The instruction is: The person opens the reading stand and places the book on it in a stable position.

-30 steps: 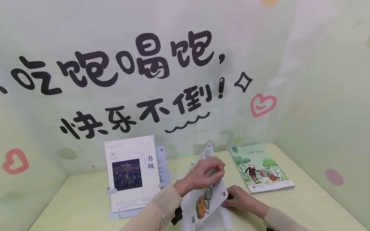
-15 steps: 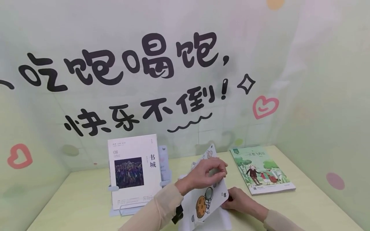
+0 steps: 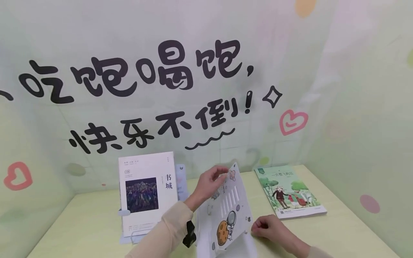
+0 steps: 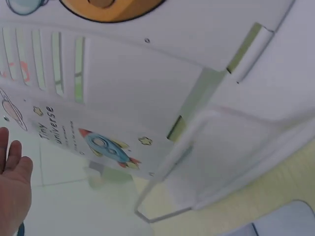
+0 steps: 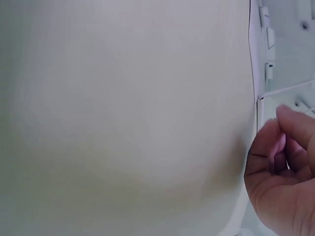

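Note:
A white book stand (image 3: 231, 204) with an astronaut and orange planet print stands with its panel tilted over a white base (image 3: 250, 247). My left hand (image 3: 211, 182) is at the panel's upper left edge, fingers bent lightly. In the left wrist view, the left hand (image 4: 14, 177) shows extended fingers beside the panel's planet and "Tiny universe" print, and a wire support (image 4: 172, 157) crosses the panel. My right hand (image 3: 274, 231) lies close by the base's right edge. In the right wrist view, the right hand (image 5: 283, 172) has curled fingers, with no object visible between them.
At the left, a white book (image 3: 150, 193) leans on a light blue stand (image 3: 181, 179). A green illustrated book (image 3: 290, 191) lies on the pale table (image 3: 342, 222) at the right. A wall (image 3: 206, 21) with large black lettering rises behind.
My left hand has moved from the panel's right side up and left to its upper left edge, uncovering the slots. The right hand now sits a little apart from the panel corner.

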`<state>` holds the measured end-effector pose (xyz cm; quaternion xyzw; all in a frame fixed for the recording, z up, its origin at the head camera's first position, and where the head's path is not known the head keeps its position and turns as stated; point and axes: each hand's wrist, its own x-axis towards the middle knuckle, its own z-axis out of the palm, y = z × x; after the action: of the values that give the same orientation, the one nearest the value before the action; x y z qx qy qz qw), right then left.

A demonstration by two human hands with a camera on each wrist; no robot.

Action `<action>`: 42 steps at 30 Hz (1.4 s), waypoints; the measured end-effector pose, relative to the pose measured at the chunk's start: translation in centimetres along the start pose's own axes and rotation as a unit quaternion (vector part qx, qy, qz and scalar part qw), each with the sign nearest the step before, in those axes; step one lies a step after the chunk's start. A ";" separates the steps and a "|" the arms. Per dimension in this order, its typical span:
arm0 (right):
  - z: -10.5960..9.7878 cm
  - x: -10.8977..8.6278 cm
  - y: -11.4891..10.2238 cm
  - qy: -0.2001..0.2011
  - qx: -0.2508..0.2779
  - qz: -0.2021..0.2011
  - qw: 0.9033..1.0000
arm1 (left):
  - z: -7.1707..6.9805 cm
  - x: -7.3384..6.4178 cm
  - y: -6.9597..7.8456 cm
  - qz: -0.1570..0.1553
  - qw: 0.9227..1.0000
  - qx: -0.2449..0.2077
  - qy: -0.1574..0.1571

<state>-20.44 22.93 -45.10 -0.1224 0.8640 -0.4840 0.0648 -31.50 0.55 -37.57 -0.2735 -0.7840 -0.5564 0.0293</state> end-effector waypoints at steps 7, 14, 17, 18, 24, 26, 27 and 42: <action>0.9 -3.0 -1.2 0.033 0.102 0.075 0.991 | -0.7 0.1 -2.5 -0.077 0.996 0.041 -0.008; 4.3 -4.7 -3.2 0.076 0.208 0.120 0.968 | -0.8 0.4 -3.3 -0.074 0.994 0.067 -0.037; 5.7 -4.6 -4.3 0.073 0.252 0.107 0.959 | -0.8 0.4 -3.3 -0.083 0.993 0.063 -0.047; 6.1 -4.5 -4.7 0.073 0.261 0.100 0.957 | -0.7 0.4 -3.4 -0.089 0.993 0.061 -0.051; 8.0 -3.1 -6.9 0.110 0.288 0.102 0.946 | -0.4 0.3 -3.7 -0.101 0.992 0.051 -0.062; 8.2 -3.0 -7.1 0.119 0.294 0.111 0.942 | -0.3 0.2 -3.8 -0.096 0.992 0.054 -0.065; 8.3 -2.9 -7.1 0.123 0.294 0.112 0.941 | -0.2 0.2 -3.8 -0.094 0.992 0.056 -0.066; 4.2 -2.3 -5.7 0.252 0.274 0.135 0.918 | -0.4 -0.2 -3.6 -0.124 0.989 0.080 0.002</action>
<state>-16.43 17.25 -42.42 0.1440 0.6939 -0.7031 -0.0592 -33.11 -0.67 -40.59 -0.1700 -0.8538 -0.4918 -0.0169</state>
